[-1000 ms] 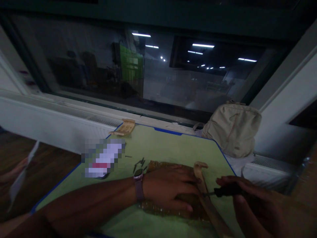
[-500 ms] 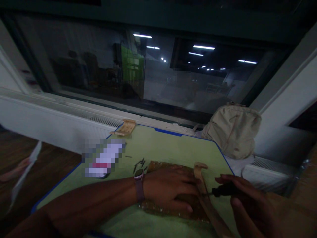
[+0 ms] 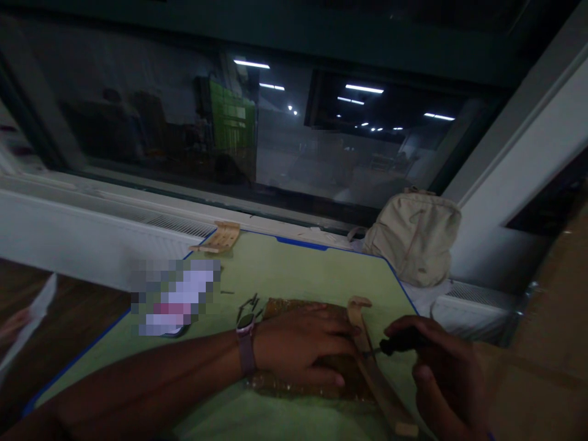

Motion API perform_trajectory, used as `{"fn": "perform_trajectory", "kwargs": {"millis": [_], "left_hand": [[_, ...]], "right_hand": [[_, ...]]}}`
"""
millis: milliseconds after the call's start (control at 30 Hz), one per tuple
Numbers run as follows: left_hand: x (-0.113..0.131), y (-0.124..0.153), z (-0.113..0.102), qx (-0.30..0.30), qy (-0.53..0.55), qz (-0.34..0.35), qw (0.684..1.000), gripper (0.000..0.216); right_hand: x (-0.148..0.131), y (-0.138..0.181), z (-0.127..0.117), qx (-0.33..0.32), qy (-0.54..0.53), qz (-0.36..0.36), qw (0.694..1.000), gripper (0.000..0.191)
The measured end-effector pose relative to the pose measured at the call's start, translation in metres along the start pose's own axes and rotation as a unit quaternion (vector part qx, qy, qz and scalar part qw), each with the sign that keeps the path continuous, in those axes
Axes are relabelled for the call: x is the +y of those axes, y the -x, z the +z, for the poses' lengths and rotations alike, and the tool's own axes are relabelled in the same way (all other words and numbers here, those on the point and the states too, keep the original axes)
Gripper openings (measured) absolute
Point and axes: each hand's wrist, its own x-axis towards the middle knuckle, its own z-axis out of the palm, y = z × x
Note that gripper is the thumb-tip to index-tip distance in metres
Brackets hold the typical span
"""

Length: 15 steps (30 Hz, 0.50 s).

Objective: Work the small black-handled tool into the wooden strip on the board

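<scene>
My left hand (image 3: 303,343), with a watch (image 3: 245,321) on the wrist, lies flat with fingers spread over a brown block (image 3: 294,383) wrapped in shiny clear film. Its fingertips reach the edge of a curved wooden strip (image 3: 374,370) that lies across the block's right end. In my right hand (image 3: 448,367) is a screwdriver (image 3: 404,341) with a black handle. The thin shaft points left and meets the wooden strip near my left fingertips; its exact tip is too dark to make out. Several screws or nails (image 3: 248,305) lie beside the block.
A phone (image 3: 184,297), blurred by pixels, rests on the left of the green table (image 3: 298,269). Behind it is a bent wooden piece (image 3: 223,237). A beige backpack (image 3: 416,236) sits beyond the right corner, a cardboard box (image 3: 537,361) at right. Another person's hand (image 3: 16,324) holds paper.
The whole view has shifted slightly, so things sit further left. My left hand stays on the block, and the screwdriver remains at the wooden strip.
</scene>
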Motion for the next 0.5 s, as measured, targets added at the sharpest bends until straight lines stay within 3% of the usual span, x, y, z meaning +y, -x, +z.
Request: {"fn": "perform_trajectory", "kwargs": {"millis": [133, 233, 400, 500], "left_hand": [[0.001, -0.001, -0.002, 0.008, 0.018, 0.010, 1.000, 0.048], [0.002, -0.001, -0.004, 0.011, 0.029, 0.012, 0.999, 0.046], [0.001, 0.000, -0.003, 0.011, 0.021, 0.008, 1.000, 0.047], [0.000, 0.000, 0.000, 0.012, 0.016, 0.007, 1.000, 0.046]], "right_hand": [[-0.004, 0.001, -0.001, 0.022, 0.023, 0.020, 0.999, 0.021], [-0.002, -0.001, -0.002, 0.039, 0.024, 0.044, 0.998, 0.030], [0.007, 0.002, -0.008, 0.049, 0.040, -0.009, 0.998, 0.026], [0.009, 0.009, -0.015, 0.017, 0.086, -0.010, 0.996, 0.027]]}}
